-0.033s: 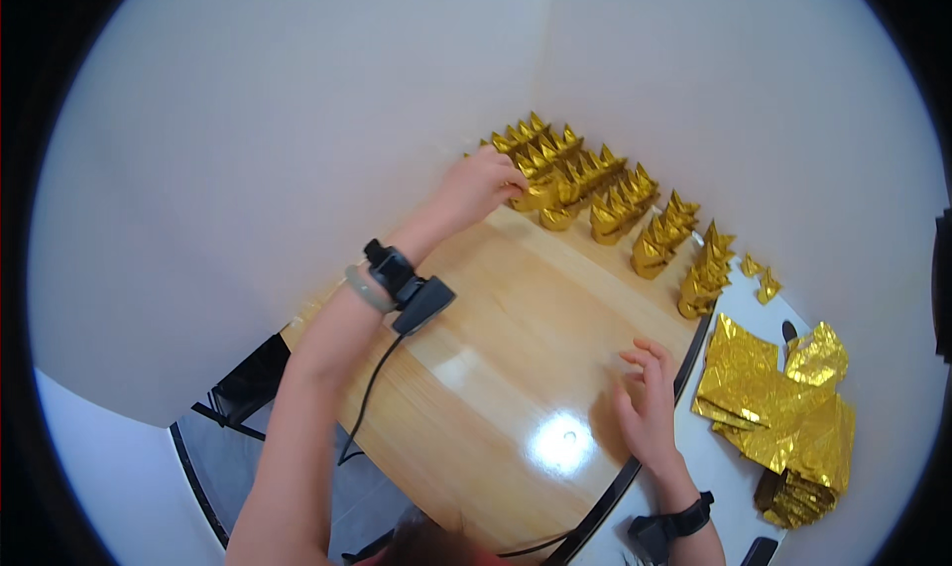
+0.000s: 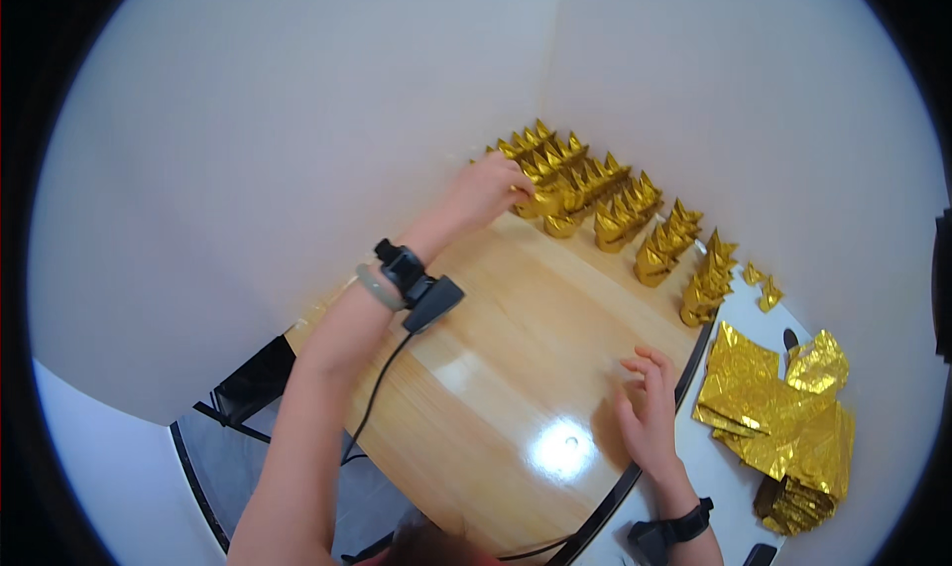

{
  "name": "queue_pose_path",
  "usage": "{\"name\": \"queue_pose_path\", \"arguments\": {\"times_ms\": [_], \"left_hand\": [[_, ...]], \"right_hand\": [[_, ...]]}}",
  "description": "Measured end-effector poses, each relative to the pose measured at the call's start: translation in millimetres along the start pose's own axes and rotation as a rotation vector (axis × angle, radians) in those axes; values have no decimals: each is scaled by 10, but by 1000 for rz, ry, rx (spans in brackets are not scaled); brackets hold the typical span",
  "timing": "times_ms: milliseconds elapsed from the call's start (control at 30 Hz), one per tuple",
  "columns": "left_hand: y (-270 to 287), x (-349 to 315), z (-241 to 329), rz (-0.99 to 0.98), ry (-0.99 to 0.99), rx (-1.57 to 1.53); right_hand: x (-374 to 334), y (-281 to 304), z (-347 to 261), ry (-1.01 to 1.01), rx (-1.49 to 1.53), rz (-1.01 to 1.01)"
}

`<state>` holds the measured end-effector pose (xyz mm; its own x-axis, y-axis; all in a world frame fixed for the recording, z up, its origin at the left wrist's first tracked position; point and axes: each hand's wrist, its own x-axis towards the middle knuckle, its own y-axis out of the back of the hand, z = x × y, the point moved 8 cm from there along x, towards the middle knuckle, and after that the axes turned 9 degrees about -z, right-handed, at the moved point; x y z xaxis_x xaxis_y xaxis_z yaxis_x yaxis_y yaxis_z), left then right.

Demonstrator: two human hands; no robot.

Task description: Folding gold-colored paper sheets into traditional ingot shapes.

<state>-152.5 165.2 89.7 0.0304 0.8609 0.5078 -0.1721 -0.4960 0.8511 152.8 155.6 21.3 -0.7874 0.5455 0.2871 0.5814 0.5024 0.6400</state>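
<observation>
My left hand (image 2: 488, 191) reaches to the far side of the wooden table, its fingers closed in a pinch at a folded gold paper ingot (image 2: 535, 205). Part of that ingot is hidden behind the fingers. Right beside it stand rows of similar gold paper ingots (image 2: 623, 215), their pointed tips up, packed close along the wall. Over the table's right edge hovers my right hand (image 2: 650, 412), holding nothing, its fingers apart and loosely bent.
On a white surface at the right lies a pile of gold foil paper sheets (image 2: 783, 407). Two small gold ingots (image 2: 770, 293) stand beyond it. Pale walls close in the wooden table (image 2: 496, 348) at the back. A black cable (image 2: 375, 392) hangs from my left wrist device.
The whole view has shifted very slightly. Both hands keep nearly the same place and pose.
</observation>
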Motion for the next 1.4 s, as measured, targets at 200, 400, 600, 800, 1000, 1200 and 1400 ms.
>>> {"name": "queue_pose_path", "arguments": {"times_ms": [200, 400, 600, 800, 1000, 1200, 1400], "left_hand": [[-326, 188, -73, -153, 94, 43], [-362, 266, -77, -143, 76, 41], [-368, 299, -127, -124, 85, 30], [-254, 377, -199, -43, 94, 25], [-165, 330, -267, -62, 116, -15], [-67, 204, -341, -43, 131, -50], [-143, 192, -435, -82, 138, -108]], "right_hand": [[-9, -47, 8, -27, 6, -35], [4, -61, 28, -34, 6, -61], [-4, -104, 45, -43, 20, -87], [0, -111, -16, -31, 4, -84], [113, -87, -57, -23, -53, -145], [1150, -10, -279, 111, -242, -208], [2016, -423, -30, 110, -432, -229]]}}
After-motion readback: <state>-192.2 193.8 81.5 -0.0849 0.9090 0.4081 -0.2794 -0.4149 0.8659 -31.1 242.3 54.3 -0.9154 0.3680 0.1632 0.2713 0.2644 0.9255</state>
